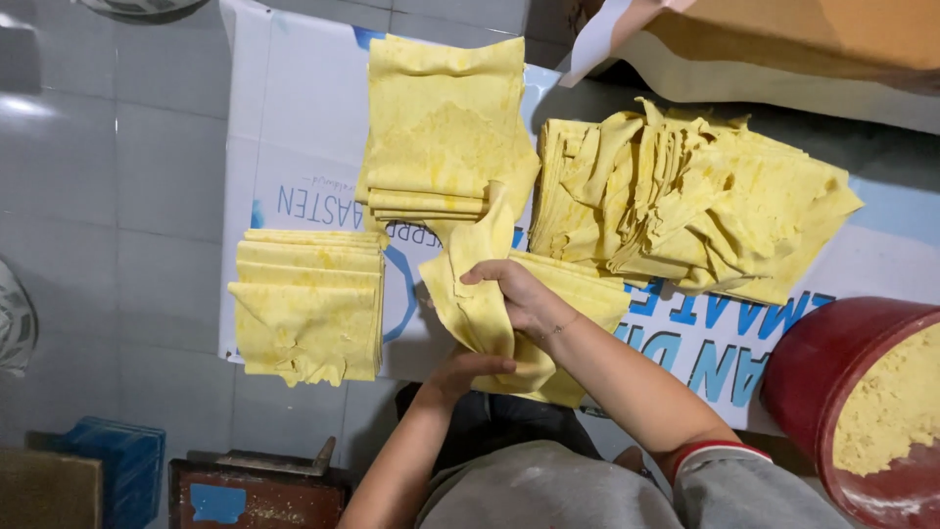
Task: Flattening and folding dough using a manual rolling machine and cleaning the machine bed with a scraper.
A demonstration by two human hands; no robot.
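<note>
1. White printed sheet [294, 127] covers the floor; everything lies on it.
2. Loose heap of yellow sheets [705, 196], rumpled, to my right; neat stacks [308, 304] to my left.
3. Red bucket [832, 362] of crumbly filling near my right elbow.
4. Yellow sheet [480, 284] in hand: right hand [519, 299] fingers clamped on it, left hand [470, 370] fingers pinching underneath. Thin, limp; a hard tug could tear it.

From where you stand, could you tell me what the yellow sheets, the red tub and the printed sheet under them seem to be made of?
The yellow sheets in both hands look like thin soft dough or bean-curd skin: matt, limp, wrinkling. The red tub seems glossy plastic, holding yellow crumbly meal. The printed sheet looks like smooth banner vinyl, faintly shiny; I cannot be sure.
</note>
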